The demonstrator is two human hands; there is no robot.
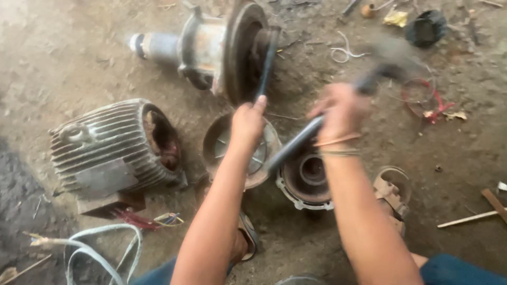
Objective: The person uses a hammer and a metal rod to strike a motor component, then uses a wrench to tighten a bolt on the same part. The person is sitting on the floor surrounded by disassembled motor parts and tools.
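My left hand (247,120) grips a dark rod-like tool (266,63) whose far tip rests against the round flange of a rusty rotor and shaft assembly (211,50) lying on the dirt floor. My right hand (340,111) is closed around the handle of a hammer (369,79); its head is blurred with motion up at the right. Under my forearms lie a round fan cover (219,142) and a dark end bell with a bearing seat (306,177).
A ribbed grey motor housing (108,145) with loose coloured wires (158,219) lies at left. A white cable (100,245) loops at bottom left. My sandalled feet (391,195) flank the parts. A black cap (426,27), red wire scraps (430,103) and wooden sticks (475,216) lie at right.
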